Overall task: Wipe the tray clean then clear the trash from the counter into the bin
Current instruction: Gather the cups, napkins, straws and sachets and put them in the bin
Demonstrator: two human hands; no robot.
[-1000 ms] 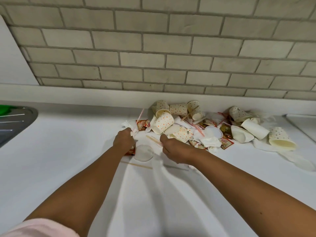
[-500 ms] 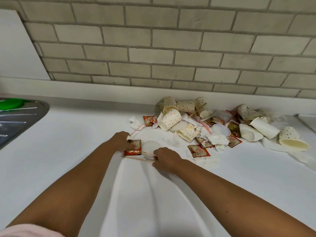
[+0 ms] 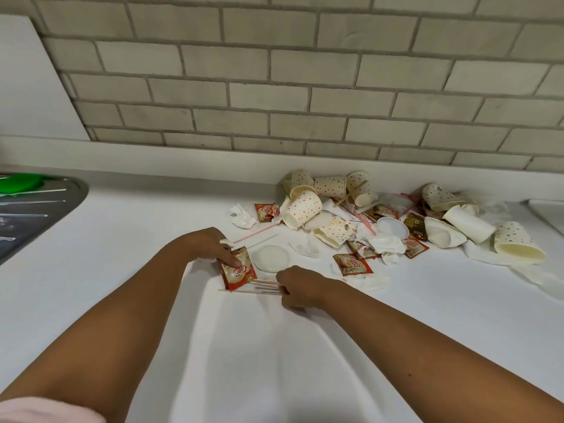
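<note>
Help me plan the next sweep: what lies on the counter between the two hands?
In the head view, a red sachet pressed by the left hand, thin sticks reaching the right hand, and a round white lid just behind them.

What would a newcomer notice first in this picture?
The eye falls first on the heap of dotted cups and napkins against the wall, right of centre on the white counter. Nearer, the left hand presses on a red sachet and the right hand pinches thin sticks, with a round lid just behind.
</note>
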